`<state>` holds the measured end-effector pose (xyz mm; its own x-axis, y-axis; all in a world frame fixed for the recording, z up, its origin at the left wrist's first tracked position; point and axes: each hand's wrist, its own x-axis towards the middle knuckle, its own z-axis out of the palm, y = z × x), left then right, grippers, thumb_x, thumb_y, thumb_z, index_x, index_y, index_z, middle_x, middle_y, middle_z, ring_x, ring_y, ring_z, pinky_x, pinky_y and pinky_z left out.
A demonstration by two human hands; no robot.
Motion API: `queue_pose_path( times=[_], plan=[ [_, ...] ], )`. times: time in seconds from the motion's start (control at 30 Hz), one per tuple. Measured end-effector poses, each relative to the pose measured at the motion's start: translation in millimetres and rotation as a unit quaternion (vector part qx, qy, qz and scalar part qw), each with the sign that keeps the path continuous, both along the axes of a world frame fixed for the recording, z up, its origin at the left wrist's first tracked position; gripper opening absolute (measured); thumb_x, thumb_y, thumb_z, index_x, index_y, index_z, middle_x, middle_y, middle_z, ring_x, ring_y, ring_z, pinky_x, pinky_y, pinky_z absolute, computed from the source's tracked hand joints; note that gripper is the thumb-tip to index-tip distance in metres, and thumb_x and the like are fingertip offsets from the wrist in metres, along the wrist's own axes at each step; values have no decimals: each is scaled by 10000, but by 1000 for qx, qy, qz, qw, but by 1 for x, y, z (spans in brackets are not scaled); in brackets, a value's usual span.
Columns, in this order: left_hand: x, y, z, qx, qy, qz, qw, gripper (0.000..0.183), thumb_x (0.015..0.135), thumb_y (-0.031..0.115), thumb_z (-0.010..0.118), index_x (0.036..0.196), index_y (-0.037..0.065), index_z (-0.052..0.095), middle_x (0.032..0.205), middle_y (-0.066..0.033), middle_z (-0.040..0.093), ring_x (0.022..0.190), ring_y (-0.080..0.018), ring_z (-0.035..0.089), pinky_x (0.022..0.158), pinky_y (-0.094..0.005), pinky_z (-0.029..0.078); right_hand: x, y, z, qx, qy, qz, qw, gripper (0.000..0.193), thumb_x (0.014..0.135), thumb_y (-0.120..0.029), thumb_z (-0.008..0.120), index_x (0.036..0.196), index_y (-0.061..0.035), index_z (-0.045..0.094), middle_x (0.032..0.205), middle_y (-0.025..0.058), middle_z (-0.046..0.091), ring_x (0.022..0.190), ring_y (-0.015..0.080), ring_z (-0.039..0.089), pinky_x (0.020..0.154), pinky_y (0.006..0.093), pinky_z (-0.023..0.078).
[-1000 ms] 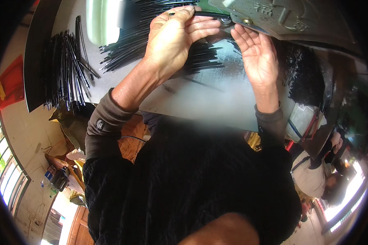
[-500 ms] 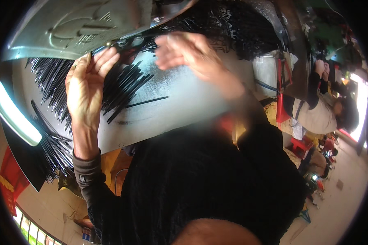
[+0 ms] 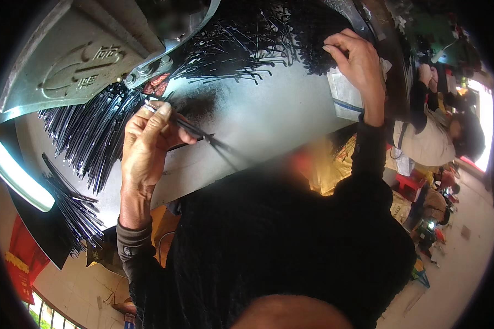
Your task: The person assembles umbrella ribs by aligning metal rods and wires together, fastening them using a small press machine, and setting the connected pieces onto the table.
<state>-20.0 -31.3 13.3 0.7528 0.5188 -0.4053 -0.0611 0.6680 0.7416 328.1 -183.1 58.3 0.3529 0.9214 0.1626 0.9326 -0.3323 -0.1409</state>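
Black garment [image 3: 280, 236]: one, on the wearer's torso, before the near edge of the worktop [image 3: 291, 109].

Worktop: one, pale grey, sheet-like, dark speckling on its surface.

Left hand [image 3: 142, 148]: above the worktop's left half, thumb and fingers pinching a rod; brown-grey cuff at the wrist.

Black rod [image 3: 189, 128]: one, slim, in the left hand's pinch, its free end pointing right over the worktop; contact with the surface cannot be told.

Yellow fabric [image 3: 326, 170]: one piece, crumpled, below the worktop's near edge.

Right hand [image 3: 359, 63]: above the worktop's right end, fingers bent, thumb near the forefinger; whether it grips anything cannot be told.

White container [image 3: 343, 90]: one, dark strap across it, at the worktop's right end, partly behind the right hand.

Straight black rods [image 3: 93, 137]: one dense bundle, on the worktop's left part; a smaller fanned bunch [image 3: 74, 205] at its left end.

Bent-tipped black rods [image 3: 230, 49]: many, loosely strewn, on the worktop's far side.

Dark tangled heap [image 3: 321, 33]: one, far right of the worktop, details unclear.

Grey machine housing [image 3: 82, 66]: one, raised characters, bolts along its lower edge, overhanging the worktop's far left.

Co-worker in beige [image 3: 425, 142]: one, beyond the worktop's right end.
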Motion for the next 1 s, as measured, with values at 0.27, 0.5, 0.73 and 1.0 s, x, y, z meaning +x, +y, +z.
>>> queue_pose_path(
  times=[0.27,0.5,0.73,1.0],
  plan=[
    [-7,-3,-5,13,-52,8,999,178,890,215,567,851,42,565,822,-79,607,696,-156,581,705,-351,527,-48,46,-26,256,104,148,950,147,741,-130,712,884,-134,680,777,-4,623,653,141,605,570,235,504],
    [4,4,-2,-131,-134,129,974,182,875,196,583,903,19,548,763,-61,548,667,-145,489,605,-281,412,-166,105,-52,182,95,302,931,80,746,-85,618,823,-67,607,690,56,570,590,190,589,508,286,496],
    [18,4,-3,-51,-45,179,981,99,868,92,582,880,-7,579,785,-63,588,638,-115,505,578,-248,421,-184,111,-59,187,590,87,780,85,807,-77,650,812,8,638,646,57,640,530,74,588,444,215,444],
    [19,10,-13,181,44,206,961,110,811,29,624,911,-6,598,694,-36,599,485,-76,528,426,-194,416,-192,113,-53,168,637,38,752,107,841,-106,629,836,0,641,613,4,596,523,28,546,438,166,432]
  ],
)
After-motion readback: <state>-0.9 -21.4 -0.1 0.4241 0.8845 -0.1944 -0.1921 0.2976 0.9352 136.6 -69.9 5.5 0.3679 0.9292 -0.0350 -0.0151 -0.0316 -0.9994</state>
